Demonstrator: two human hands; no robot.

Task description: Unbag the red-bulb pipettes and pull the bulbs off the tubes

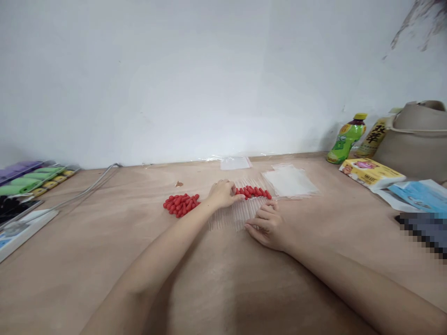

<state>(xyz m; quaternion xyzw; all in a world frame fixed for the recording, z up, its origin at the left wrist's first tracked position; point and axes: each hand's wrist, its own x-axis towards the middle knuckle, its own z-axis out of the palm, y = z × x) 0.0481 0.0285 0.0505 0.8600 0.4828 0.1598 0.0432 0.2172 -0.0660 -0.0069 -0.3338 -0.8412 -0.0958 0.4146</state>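
Clear thin tubes (243,213) lie side by side in a flat row on the wooden table. Small red rubber bulbs (256,191) form a line across the tubes' upper part. My left hand (222,194) is closed at the left end of this line, its thumb stretched along the lower side; whatever its fingertips hold is hidden. My right hand (268,225) has its fingers bent over the lower right part of the tubes, thumb and forefinger close together on their ends. Left of my left hand, a loose pile of red bulbs (179,204) lies partly behind my forearm.
Clear plastic bags (291,181) lie right of the tubes, and another bag (235,163) is near the wall. Bottles (345,139), a tissue pack (372,172), a beige bag (412,139) and a phone (424,230) stand or lie right. A cable (92,186) and coloured rolls (31,179) are left.
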